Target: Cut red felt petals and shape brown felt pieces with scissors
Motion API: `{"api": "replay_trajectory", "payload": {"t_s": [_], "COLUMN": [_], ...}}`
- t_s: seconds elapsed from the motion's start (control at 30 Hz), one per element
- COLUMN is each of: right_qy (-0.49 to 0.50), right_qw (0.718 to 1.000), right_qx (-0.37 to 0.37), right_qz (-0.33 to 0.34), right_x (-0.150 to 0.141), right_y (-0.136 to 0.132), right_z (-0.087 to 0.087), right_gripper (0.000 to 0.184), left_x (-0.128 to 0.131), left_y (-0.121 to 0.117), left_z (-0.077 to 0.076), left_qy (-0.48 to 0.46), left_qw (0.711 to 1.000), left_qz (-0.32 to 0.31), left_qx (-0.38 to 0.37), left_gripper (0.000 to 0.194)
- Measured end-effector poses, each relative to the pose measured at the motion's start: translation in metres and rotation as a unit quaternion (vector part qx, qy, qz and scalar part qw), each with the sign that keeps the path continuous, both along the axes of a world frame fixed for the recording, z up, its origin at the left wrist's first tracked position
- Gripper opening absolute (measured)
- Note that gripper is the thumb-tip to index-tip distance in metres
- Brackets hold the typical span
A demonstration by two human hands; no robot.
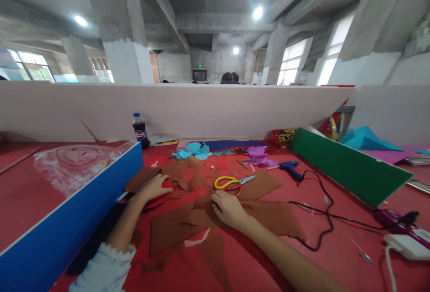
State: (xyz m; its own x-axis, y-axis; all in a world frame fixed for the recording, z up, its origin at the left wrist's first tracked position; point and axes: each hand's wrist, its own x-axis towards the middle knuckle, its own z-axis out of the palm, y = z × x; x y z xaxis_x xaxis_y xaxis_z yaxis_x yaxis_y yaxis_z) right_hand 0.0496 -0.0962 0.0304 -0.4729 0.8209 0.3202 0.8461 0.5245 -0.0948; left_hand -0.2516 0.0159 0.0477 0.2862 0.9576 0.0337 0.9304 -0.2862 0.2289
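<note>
My left hand reaches over the left side of the red table, touching a rounded red piece beside a brown sheet. Its thumb and fingers are apart. My right hand lies on a large brown felt sheet, its fingers bent and closed at the sheet's upper edge. Just beyond that hand are scissors with one yellow and one red handle, blades pointing right. They lie partly on another brown felt piece. Brown scraps are scattered between my hands.
A blue board stands at left, a green board at right. The blue glue gun trails a black cord across the table. A cola bottle and blue paper flowers stand near the white partition.
</note>
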Motion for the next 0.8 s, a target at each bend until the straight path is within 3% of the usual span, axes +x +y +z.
{"api": "replay_trajectory", "payload": {"t_s": [0.27,0.37,0.53,0.7,0.8], "right_qy": [0.011,0.016,0.044,0.109,0.139], "right_qw": [1.000,1.000,0.998,0.990,0.983], "right_qx": [-0.008,-0.010,-0.042,-0.075,-0.086], "right_qz": [0.005,0.000,-0.026,-0.057,-0.087], "right_x": [-0.001,-0.001,0.000,0.003,0.005], "right_y": [0.000,0.001,0.000,0.003,0.009], "right_z": [-0.001,-0.001,0.004,0.009,0.009], "right_gripper": [0.010,0.011,0.016,0.018,0.019], "left_x": [0.000,-0.001,-0.007,-0.004,0.007], "left_y": [0.003,0.007,0.013,0.005,-0.003], "left_z": [0.001,0.005,0.013,0.028,0.040], "left_qy": [-0.087,-0.105,-0.144,-0.270,-0.431], "left_qw": [0.995,0.992,0.971,0.899,0.825], "left_qz": [0.006,0.018,0.107,0.163,0.221], "left_qx": [0.047,0.067,0.158,0.303,0.291], "left_gripper": [0.017,0.016,0.022,0.020,0.023]}}
